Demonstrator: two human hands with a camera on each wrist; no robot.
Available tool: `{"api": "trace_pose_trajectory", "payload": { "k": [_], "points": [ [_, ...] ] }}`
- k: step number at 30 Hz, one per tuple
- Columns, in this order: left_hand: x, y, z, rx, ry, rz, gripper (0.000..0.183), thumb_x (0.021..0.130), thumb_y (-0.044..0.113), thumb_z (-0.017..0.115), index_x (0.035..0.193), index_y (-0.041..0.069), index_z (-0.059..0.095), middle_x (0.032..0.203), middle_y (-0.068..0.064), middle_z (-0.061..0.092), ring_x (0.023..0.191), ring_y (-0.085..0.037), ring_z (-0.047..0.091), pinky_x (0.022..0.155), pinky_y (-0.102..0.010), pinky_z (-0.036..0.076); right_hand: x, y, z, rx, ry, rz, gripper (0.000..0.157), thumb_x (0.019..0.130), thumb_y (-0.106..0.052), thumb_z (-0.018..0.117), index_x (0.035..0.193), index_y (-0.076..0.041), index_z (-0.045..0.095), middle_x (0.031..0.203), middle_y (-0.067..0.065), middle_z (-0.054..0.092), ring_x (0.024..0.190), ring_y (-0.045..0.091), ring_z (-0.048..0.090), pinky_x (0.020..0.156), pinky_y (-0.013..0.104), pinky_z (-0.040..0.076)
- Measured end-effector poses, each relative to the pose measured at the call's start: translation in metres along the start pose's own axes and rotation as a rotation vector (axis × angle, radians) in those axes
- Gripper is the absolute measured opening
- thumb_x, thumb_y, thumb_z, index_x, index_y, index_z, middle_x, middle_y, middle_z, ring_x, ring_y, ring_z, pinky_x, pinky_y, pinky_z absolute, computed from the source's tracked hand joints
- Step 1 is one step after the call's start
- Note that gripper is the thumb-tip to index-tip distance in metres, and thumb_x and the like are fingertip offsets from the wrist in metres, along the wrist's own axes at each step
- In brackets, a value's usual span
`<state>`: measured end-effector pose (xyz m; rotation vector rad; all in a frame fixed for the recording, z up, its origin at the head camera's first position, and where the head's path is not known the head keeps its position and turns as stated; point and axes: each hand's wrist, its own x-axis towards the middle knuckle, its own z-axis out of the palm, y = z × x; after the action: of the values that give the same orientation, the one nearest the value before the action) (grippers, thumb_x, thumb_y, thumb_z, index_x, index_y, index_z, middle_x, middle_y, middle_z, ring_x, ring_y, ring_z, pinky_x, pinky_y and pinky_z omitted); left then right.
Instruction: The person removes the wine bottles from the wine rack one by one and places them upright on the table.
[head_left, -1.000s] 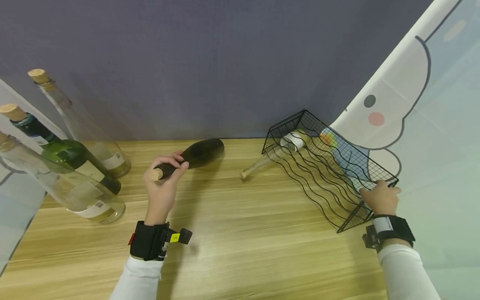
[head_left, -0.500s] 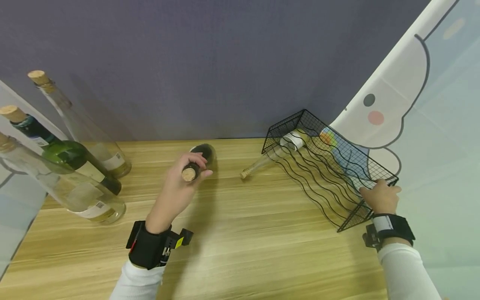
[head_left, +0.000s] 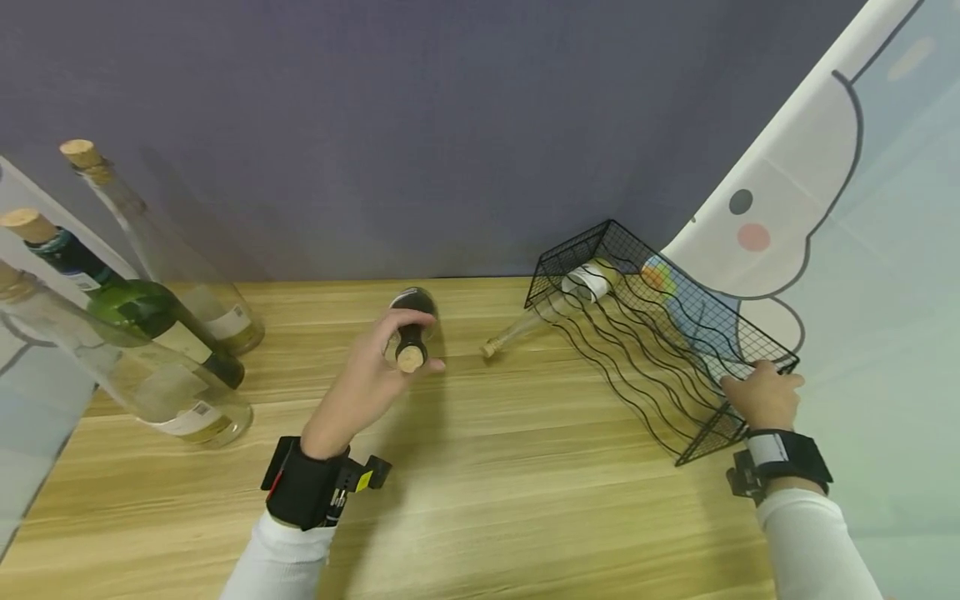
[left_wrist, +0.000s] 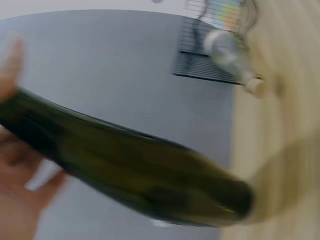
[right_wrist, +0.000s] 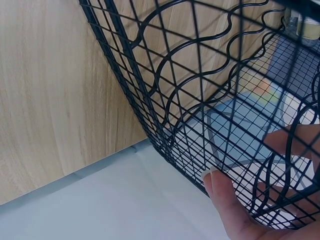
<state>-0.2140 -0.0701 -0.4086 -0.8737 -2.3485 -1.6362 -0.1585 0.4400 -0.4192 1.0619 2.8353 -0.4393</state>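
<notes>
My left hand [head_left: 378,358] grips a dark green wine bottle [head_left: 413,302] around its neck, the cork facing up toward me. In the left wrist view the same wine bottle [left_wrist: 150,165] slants down to the right, its base close over the tabletop. My right hand [head_left: 762,397] holds the near right corner of a black wire wine rack [head_left: 652,333]. Its thumb [right_wrist: 225,200] presses the mesh on one side, while the other fingers are behind the wires. A clear corked bottle [head_left: 551,307] lies in the rack's far left end, neck sticking out to the left.
Three corked bottles stand at the left: a tall clear bottle [head_left: 206,304], a green bottle [head_left: 165,317] and a nearer clear bottle [head_left: 180,400]. A grey partition [head_left: 420,150] rises behind the wooden table [head_left: 487,483]. A printed white sheet [head_left: 870,350] hangs at the right.
My left hand has moved right, and the dark bottle has swung from sideways to pointing its cork toward me. My right hand and the rack have stayed put.
</notes>
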Motion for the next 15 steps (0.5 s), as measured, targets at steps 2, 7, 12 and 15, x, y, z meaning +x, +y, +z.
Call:
{"api": "trace_pose_trajectory", "payload": {
  "k": [2, 7, 12, 15],
  "points": [
    [0.002, -0.01, 0.004, -0.017, 0.069, 0.053, 0.044, 0.074, 0.004, 0.083, 0.113, 0.009, 0.064, 0.122, -0.008, 0.065, 0.12, -0.021, 0.058, 0.11, -0.035, 0.04, 0.0, 0.001, 0.0, -0.002, -0.005, 0.003, 0.069, 0.095, -0.027, 0.046, 0.139, 0.021, 0.023, 0.131, 0.055, 0.019, 0.111, 0.072, 0.039, 0.081, 0.068, 0.046],
    [0.003, -0.032, 0.014, -0.14, 0.153, 0.174, 0.032, 0.072, -0.007, 0.08, 0.093, 0.003, 0.058, 0.105, -0.012, 0.065, 0.119, -0.019, 0.056, 0.114, -0.03, 0.034, 0.0, 0.0, -0.001, -0.004, -0.015, 0.005, 0.07, 0.096, -0.028, 0.046, 0.14, 0.02, 0.022, 0.132, 0.055, 0.017, 0.111, 0.072, 0.038, 0.082, 0.067, 0.046],
    [0.007, -0.043, 0.021, -0.196, 0.176, 0.261, 0.024, 0.079, -0.007, 0.075, 0.08, 0.004, 0.054, 0.084, -0.008, 0.058, 0.09, -0.014, 0.057, 0.108, -0.041, 0.04, -0.001, -0.001, -0.003, -0.01, -0.018, 0.003, 0.07, 0.095, -0.028, 0.046, 0.14, 0.021, 0.022, 0.132, 0.056, 0.017, 0.111, 0.072, 0.038, 0.082, 0.068, 0.046],
    [0.01, -0.046, 0.024, -0.173, 0.188, 0.296, 0.025, 0.081, -0.005, 0.073, 0.075, 0.009, 0.054, 0.078, -0.004, 0.056, 0.081, -0.013, 0.052, 0.109, -0.049, 0.037, -0.001, -0.001, -0.003, -0.014, -0.022, 0.001, 0.07, 0.095, -0.028, 0.046, 0.14, 0.021, 0.022, 0.132, 0.056, 0.018, 0.111, 0.072, 0.039, 0.082, 0.068, 0.046]
  ]
}}
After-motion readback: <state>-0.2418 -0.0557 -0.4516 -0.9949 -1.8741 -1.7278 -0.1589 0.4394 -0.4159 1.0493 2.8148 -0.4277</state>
